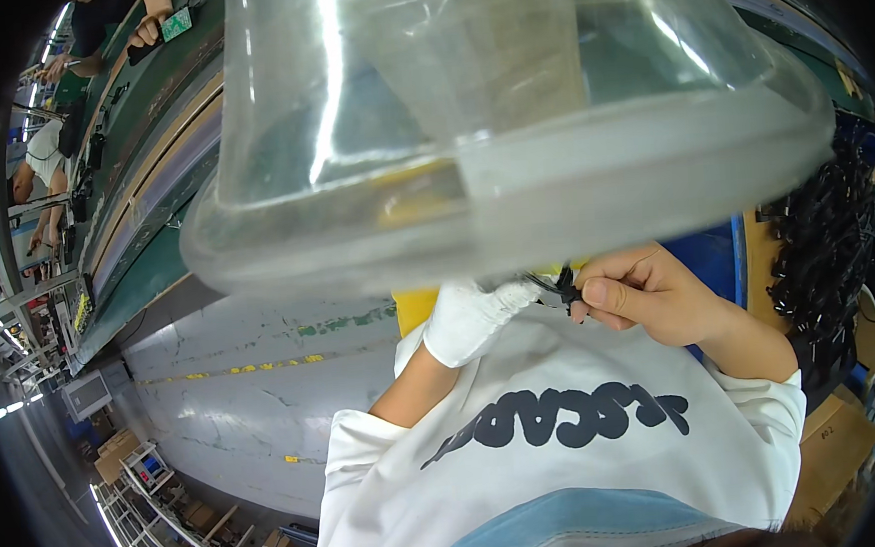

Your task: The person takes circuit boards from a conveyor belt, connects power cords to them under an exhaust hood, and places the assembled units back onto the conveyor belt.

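Between fingertips of the right hand, a black cable is being pinched, seemingly for steadiness; beside them, the gloved left hand is being partly hidden, its grip impossible to tell.

Clock centred on the paired hands. Twelve: large clear plastic shell, thick rim crossing the view over left hand and right hand; depth of gap uncertain. Three: blue panel, then heap of black cables. Four: cardboard box. Six: white shirt front, blocking. Nine: open passage above grey floor. Ten: green workbench, far barrier.
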Demonstrator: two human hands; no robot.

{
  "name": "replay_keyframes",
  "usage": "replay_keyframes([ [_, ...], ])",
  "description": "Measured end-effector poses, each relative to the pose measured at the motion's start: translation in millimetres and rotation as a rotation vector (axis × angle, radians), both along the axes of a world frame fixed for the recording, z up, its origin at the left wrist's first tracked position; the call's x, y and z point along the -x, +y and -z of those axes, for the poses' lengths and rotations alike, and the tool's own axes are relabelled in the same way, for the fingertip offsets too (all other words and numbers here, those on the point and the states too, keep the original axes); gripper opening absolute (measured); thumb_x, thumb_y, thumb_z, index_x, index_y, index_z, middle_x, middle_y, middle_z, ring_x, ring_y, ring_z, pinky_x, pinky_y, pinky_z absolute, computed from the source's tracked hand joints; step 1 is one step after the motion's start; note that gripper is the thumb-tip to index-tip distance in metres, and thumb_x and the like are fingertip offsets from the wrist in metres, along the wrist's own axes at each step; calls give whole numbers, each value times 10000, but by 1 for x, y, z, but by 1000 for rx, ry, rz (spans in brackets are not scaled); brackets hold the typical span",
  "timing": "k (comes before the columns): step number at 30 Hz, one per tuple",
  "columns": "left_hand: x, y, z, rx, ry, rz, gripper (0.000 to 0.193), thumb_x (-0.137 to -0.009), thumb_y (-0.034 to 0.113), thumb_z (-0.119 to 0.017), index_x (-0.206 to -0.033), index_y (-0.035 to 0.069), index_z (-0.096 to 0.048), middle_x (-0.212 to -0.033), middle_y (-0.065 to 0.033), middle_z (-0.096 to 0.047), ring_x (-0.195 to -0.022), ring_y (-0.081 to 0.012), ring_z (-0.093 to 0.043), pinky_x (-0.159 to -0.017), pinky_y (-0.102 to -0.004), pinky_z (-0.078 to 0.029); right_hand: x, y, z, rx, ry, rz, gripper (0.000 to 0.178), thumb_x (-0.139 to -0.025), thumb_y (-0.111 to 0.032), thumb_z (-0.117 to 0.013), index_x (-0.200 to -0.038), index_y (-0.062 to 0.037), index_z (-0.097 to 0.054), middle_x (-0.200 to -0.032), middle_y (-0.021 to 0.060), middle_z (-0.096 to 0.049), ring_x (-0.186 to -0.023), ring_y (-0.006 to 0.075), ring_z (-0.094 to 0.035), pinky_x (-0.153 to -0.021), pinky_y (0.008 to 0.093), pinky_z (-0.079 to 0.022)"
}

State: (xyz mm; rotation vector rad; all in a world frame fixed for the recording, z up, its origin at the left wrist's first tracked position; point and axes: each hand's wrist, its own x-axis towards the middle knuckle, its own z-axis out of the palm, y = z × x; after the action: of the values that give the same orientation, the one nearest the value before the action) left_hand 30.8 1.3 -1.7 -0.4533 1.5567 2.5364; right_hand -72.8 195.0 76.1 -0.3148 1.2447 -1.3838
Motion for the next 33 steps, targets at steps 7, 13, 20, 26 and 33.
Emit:
replay_keyframes([
  [7, 1, 1, -11, -134, 0, -20, 807, -718, 253, -821, -1348, -22, -399, -1236, -177, -576, -1113, -270, -594, -940, -377, -496, 1, -1, 3, 15, -30, -1, 302, -1001, -243, -486, -913, 6, -633, -615, -44, -432, -552, 44, -332, -504, 216, -277],
  [13, 3, 1, -13, -132, 8, 6, 817, -721, 279, -817, -1355, -15, -393, -1230, -183, -578, -1105, -272, -596, -933, -373, -496, 1, 0, 6, 43, -44, 4, 310, -998, -249, -493, -909, 13, -632, -609, -45, -429, -534, 40, -315, -486, 212, -255],
  [20, 3, 1, -16, -100, 23, 4, 837, -712, 311, -823, -1353, -15, -395, -1230, -185, -577, -1116, -276, -588, -948, -383, -478, 2, 0, 14, 50, -149, 32, 346, -993, -291, -496, -893, 13, -628, -560, -47, -412, -481, 43, -282, -461, 216, -219],
  [26, 2, 1, -17, -101, 19, 11, 833, -706, 300, -830, -1348, -12, -400, -1237, -182, -573, -1118, -270, -587, -960, -376, -470, 2, 0, 14, 17, -318, 76, 363, -987, -314, -507, -875, 14, -618, -557, -47, -401, -470, 53, -279, -446, 221, -216],
  [33, 3, 2, -19, -64, 20, -40, 870, -684, 307, -847, -1350, -17, -389, -1241, -171, -567, -1126, -262, -581, -964, -369, -466, -3, -6, 12, 85, -156, 206, 205, -955, -194, -578, -1010, 3, -562, -614, -48, -434, -483, 46, -311, -465, 212, -268],
])
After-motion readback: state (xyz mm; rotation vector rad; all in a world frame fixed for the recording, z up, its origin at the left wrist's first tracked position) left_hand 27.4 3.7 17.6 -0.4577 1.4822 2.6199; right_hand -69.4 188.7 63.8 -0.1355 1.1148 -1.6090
